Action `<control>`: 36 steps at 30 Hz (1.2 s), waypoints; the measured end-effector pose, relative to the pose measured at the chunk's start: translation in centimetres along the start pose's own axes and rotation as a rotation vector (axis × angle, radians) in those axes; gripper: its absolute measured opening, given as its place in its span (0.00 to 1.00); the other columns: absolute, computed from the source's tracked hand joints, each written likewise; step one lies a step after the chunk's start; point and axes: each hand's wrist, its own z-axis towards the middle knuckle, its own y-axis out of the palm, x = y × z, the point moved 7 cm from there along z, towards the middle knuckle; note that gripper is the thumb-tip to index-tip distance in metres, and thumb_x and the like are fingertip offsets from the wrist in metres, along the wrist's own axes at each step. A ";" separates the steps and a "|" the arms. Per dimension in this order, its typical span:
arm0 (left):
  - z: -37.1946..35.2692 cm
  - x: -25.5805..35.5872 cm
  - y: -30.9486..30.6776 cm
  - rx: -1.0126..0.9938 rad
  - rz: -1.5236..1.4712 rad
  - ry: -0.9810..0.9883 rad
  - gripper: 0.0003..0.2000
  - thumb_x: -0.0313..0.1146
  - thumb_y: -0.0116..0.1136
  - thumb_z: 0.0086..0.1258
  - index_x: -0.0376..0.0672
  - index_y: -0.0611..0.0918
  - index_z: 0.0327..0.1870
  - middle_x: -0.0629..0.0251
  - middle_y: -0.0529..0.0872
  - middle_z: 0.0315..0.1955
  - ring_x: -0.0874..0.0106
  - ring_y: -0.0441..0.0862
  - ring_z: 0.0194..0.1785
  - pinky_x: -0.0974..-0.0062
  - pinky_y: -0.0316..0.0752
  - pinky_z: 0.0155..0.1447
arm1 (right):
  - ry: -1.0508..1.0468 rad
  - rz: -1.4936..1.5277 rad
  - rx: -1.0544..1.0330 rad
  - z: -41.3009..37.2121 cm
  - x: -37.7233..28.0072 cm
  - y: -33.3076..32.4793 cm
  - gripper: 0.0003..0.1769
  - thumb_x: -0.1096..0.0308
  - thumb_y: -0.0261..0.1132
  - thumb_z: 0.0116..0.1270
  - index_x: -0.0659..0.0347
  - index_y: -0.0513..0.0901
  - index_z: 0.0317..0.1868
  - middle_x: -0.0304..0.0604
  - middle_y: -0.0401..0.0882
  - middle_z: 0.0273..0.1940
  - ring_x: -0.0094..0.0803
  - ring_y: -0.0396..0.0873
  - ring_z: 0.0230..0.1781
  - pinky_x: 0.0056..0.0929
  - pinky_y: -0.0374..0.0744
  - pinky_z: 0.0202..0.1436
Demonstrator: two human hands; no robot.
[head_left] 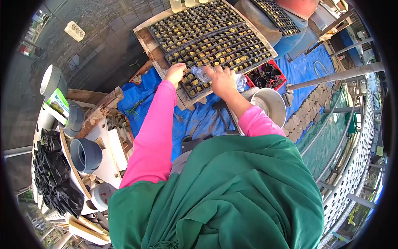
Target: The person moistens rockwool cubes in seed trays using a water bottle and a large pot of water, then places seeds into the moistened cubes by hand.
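My right hand (223, 81) grips a clear plastic bottle (202, 74), held sideways over the near edge of a black seedling tray (232, 45) whose cells hold yellowish cubes. My left hand (175, 73) rests on that tray's near left corner, fingers curled on the cells; it holds nothing that I can see. A second black seedling tray (195, 23) lies behind the first. Both trays sit on a wooden board (151, 47). Pink sleeves and a green garment fill the lower part of the view.
A red crate (267, 76) of small black pots stands right of the tray, a white bowl (271, 106) nearer. Blue tarp (195, 120) covers the floor. Grey pipe fittings (85, 154), black plastic bags (54, 170) and a white shelf are at left. White perforated pipes (356, 166) run along the right.
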 end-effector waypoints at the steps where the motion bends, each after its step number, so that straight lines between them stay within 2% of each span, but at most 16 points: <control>1: -0.1 0.1 0.3 0.000 -0.001 0.000 0.19 0.40 0.52 0.76 0.46 0.75 0.64 0.63 0.81 0.57 0.65 0.76 0.61 0.64 0.70 0.63 | 0.029 0.010 0.015 -0.1 0.7 0.0 0.37 0.72 0.61 0.60 0.32 0.66 0.69 0.46 0.76 0.54 0.51 0.76 0.53 0.48 0.70 0.57; 5: 0.2 1.1 0.6 -0.034 0.014 0.018 0.18 0.37 0.51 0.75 0.45 0.76 0.64 0.63 0.81 0.56 0.67 0.77 0.59 0.65 0.71 0.62 | 0.145 0.047 0.063 0.0 3.0 -0.8 0.35 0.72 0.59 0.62 0.34 0.67 0.69 0.46 0.76 0.53 0.53 0.76 0.54 0.48 0.70 0.57; 6: 0.3 1.1 0.9 -0.044 0.018 0.017 0.18 0.37 0.51 0.75 0.45 0.76 0.64 0.63 0.81 0.56 0.67 0.77 0.59 0.65 0.71 0.62 | 0.186 0.088 0.061 -0.1 3.8 -0.6 0.39 0.73 0.61 0.58 0.34 0.66 0.70 0.47 0.77 0.53 0.52 0.76 0.52 0.50 0.71 0.56; 11: 0.7 1.8 2.1 -0.126 0.042 0.012 0.20 0.35 0.52 0.74 0.42 0.74 0.66 0.63 0.80 0.58 0.66 0.76 0.60 0.65 0.70 0.63 | 0.330 0.191 0.089 -0.5 6.1 -0.6 0.42 0.70 0.67 0.55 0.34 0.65 0.71 0.47 0.76 0.57 0.53 0.75 0.55 0.52 0.70 0.58; 13: 0.8 2.3 2.7 -0.152 0.065 0.016 0.21 0.35 0.52 0.74 0.42 0.73 0.66 0.62 0.80 0.59 0.64 0.75 0.61 0.64 0.70 0.64 | 0.359 0.321 0.151 -1.0 6.6 -1.0 0.38 0.69 0.64 0.57 0.36 0.66 0.70 0.48 0.75 0.56 0.54 0.75 0.57 0.55 0.70 0.59; 17: 0.4 3.0 3.9 -0.210 0.094 0.014 0.21 0.35 0.52 0.73 0.42 0.73 0.67 0.60 0.79 0.60 0.63 0.75 0.63 0.63 0.69 0.65 | 0.447 0.526 0.198 -2.1 7.7 -1.0 0.40 0.67 0.68 0.53 0.37 0.66 0.68 0.49 0.74 0.58 0.54 0.73 0.61 0.58 0.70 0.60; 18: 0.3 3.1 4.3 -0.223 0.104 0.010 0.21 0.35 0.52 0.73 0.42 0.72 0.67 0.60 0.79 0.60 0.63 0.75 0.63 0.63 0.68 0.66 | 0.470 0.596 0.260 -2.3 8.2 -0.8 0.39 0.68 0.69 0.50 0.43 0.68 0.66 0.51 0.75 0.58 0.52 0.73 0.61 0.53 0.71 0.61; 19: 0.1 3.2 4.6 -0.236 0.114 0.006 0.21 0.35 0.52 0.73 0.42 0.72 0.67 0.60 0.79 0.60 0.63 0.75 0.63 0.62 0.68 0.66 | 0.481 0.598 0.265 -2.5 8.6 -0.4 0.39 0.68 0.69 0.50 0.43 0.68 0.66 0.51 0.75 0.58 0.52 0.73 0.61 0.53 0.71 0.61; 22: -0.1 3.0 6.0 -0.295 0.132 0.004 0.21 0.35 0.51 0.74 0.42 0.73 0.66 0.60 0.79 0.60 0.64 0.74 0.63 0.63 0.68 0.66 | 0.494 0.840 0.441 -3.9 9.9 -0.4 0.34 0.71 0.70 0.47 0.56 0.71 0.59 0.55 0.80 0.52 0.50 0.78 0.56 0.37 0.76 0.59; 25: -0.7 3.0 7.8 -0.333 0.153 0.013 0.20 0.35 0.52 0.74 0.42 0.74 0.65 0.62 0.80 0.57 0.67 0.75 0.59 0.66 0.69 0.62 | 0.561 0.937 0.437 -5.4 11.3 0.5 0.34 0.71 0.70 0.47 0.58 0.71 0.58 0.54 0.82 0.49 0.48 0.81 0.53 0.37 0.77 0.56; 26: -0.9 3.2 8.6 -0.351 0.181 0.029 0.20 0.35 0.52 0.74 0.43 0.74 0.65 0.63 0.80 0.56 0.67 0.76 0.58 0.66 0.69 0.62 | 0.548 0.995 0.465 -6.0 11.8 0.6 0.33 0.72 0.70 0.47 0.58 0.71 0.58 0.52 0.82 0.45 0.44 0.81 0.49 0.34 0.76 0.55; 29: -1.1 3.3 11.5 -0.411 0.217 0.039 0.20 0.35 0.53 0.74 0.43 0.74 0.65 0.63 0.81 0.56 0.68 0.76 0.57 0.66 0.70 0.61 | 0.538 1.107 0.529 -7.6 14.3 2.8 0.33 0.74 0.69 0.46 0.58 0.71 0.56 0.49 0.82 0.44 0.39 0.81 0.47 0.32 0.76 0.54; 31: -1.6 3.5 14.0 -0.484 0.184 0.041 0.20 0.36 0.56 0.73 0.43 0.74 0.64 0.63 0.81 0.55 0.68 0.76 0.56 0.67 0.69 0.62 | 0.622 1.109 0.534 -9.4 15.4 2.1 0.33 0.76 0.68 0.45 0.58 0.70 0.56 0.47 0.81 0.43 0.35 0.80 0.45 0.31 0.76 0.52; 33: -2.5 3.4 16.9 -0.497 0.220 0.075 0.20 0.36 0.58 0.72 0.40 0.76 0.63 0.64 0.82 0.53 0.69 0.77 0.55 0.69 0.69 0.62 | 0.641 1.285 0.623 -11.1 17.4 2.9 0.35 0.79 0.68 0.43 0.59 0.69 0.56 0.45 0.80 0.43 0.33 0.78 0.45 0.30 0.76 0.50; 34: -3.0 3.2 18.6 -0.551 0.228 0.075 0.20 0.37 0.58 0.72 0.40 0.76 0.63 0.64 0.82 0.53 0.70 0.76 0.55 0.69 0.69 0.62 | 0.672 1.267 0.665 -12.2 18.5 2.7 0.35 0.81 0.67 0.42 0.60 0.68 0.56 0.44 0.79 0.43 0.32 0.77 0.45 0.29 0.76 0.50; 36: -3.4 2.0 21.9 -0.615 0.265 0.088 0.22 0.38 0.60 0.71 0.40 0.76 0.63 0.66 0.82 0.50 0.71 0.77 0.55 0.68 0.69 0.62 | 0.708 1.338 0.788 -14.3 21.1 4.0 0.38 0.80 0.68 0.42 0.64 0.68 0.59 0.45 0.79 0.46 0.33 0.78 0.48 0.28 0.75 0.53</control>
